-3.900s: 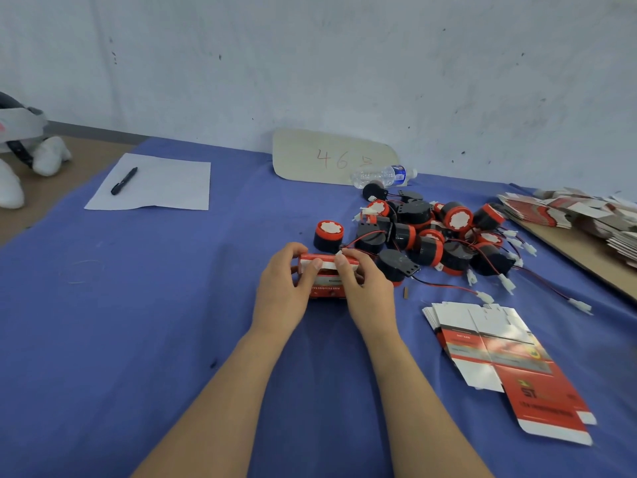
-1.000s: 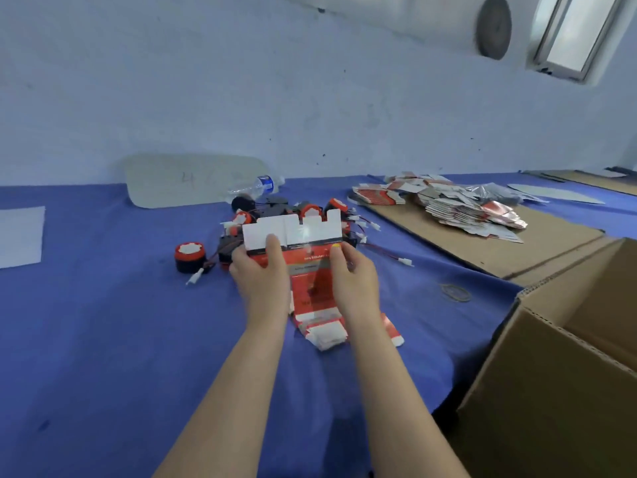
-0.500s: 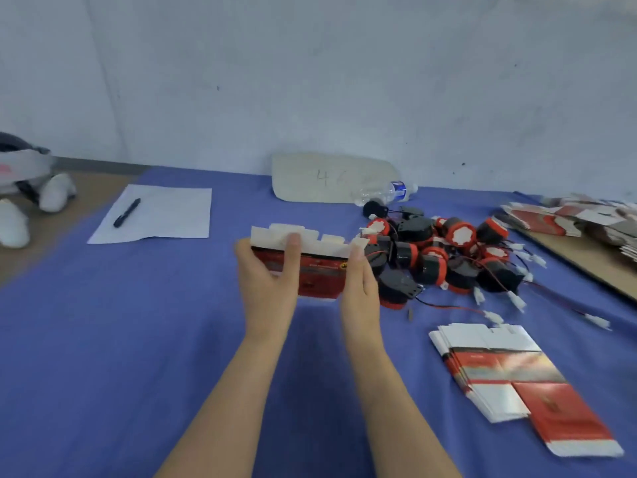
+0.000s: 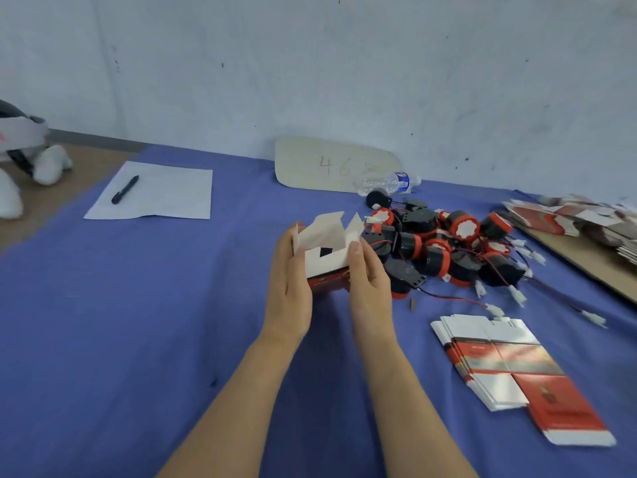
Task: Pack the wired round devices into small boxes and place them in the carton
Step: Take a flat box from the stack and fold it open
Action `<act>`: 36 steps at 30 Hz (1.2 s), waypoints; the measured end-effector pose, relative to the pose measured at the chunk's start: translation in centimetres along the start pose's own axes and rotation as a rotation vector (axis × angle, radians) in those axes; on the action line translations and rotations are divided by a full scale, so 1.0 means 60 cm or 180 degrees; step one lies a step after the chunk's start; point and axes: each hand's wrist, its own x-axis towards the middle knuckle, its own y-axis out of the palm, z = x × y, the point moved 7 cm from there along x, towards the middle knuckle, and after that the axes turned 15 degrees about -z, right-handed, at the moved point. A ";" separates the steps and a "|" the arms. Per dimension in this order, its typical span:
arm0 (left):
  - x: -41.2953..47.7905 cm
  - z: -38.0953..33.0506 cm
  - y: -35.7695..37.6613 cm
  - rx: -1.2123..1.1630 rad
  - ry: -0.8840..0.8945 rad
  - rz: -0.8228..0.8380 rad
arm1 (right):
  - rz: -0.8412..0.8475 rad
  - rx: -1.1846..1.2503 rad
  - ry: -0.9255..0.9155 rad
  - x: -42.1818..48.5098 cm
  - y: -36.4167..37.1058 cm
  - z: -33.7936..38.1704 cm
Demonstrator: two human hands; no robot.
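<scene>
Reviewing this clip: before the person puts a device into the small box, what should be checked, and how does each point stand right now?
1. The small box is opened up with its top flaps raised: ok.
2. The box is held steady: ok, the left hand and the right hand grip its sides.
3. The bottom of the box is closed: cannot tell, it is hidden by the hands.
4. The devices are close by: ok, the pile lies just right of the box.
5. A hand is free to pick one up: not ok, both hold the box.
</scene>
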 end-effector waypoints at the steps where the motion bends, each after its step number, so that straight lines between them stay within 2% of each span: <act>1: -0.002 0.000 0.002 -0.0094 -0.0042 0.0008 | 0.0035 0.0039 0.0007 0.001 0.000 0.001; 7: -0.007 0.000 0.004 -0.0351 -0.0192 0.0002 | 0.0081 -0.0338 -0.0151 0.006 0.001 -0.005; 10: -0.009 -0.011 -0.003 0.0374 0.0469 -0.0198 | 0.0049 -0.0696 -0.0325 0.007 0.002 -0.014; 12: -0.014 -0.009 0.003 0.0775 0.0822 -0.0106 | 0.0080 -0.1072 -0.0382 0.008 -0.002 -0.019; 17: -0.022 -0.007 0.018 0.0911 0.1013 0.0302 | 0.0167 -0.1173 -0.0542 0.000 -0.002 -0.010; 22: -0.022 -0.004 0.021 0.0778 0.0990 0.0323 | -0.0084 -0.1535 -0.0732 0.006 -0.012 -0.016; 25: -0.021 -0.006 0.023 0.0917 0.1139 0.0278 | 0.0049 -0.1421 -0.0452 0.006 -0.005 -0.024; 32: -0.016 -0.008 0.017 0.0827 0.0830 0.0235 | -0.0002 -0.1551 -0.0665 0.005 -0.010 -0.024; 36: -0.006 -0.011 0.002 0.0898 0.0756 -0.0190 | 0.0117 -0.1525 -0.0548 -0.001 -0.002 -0.029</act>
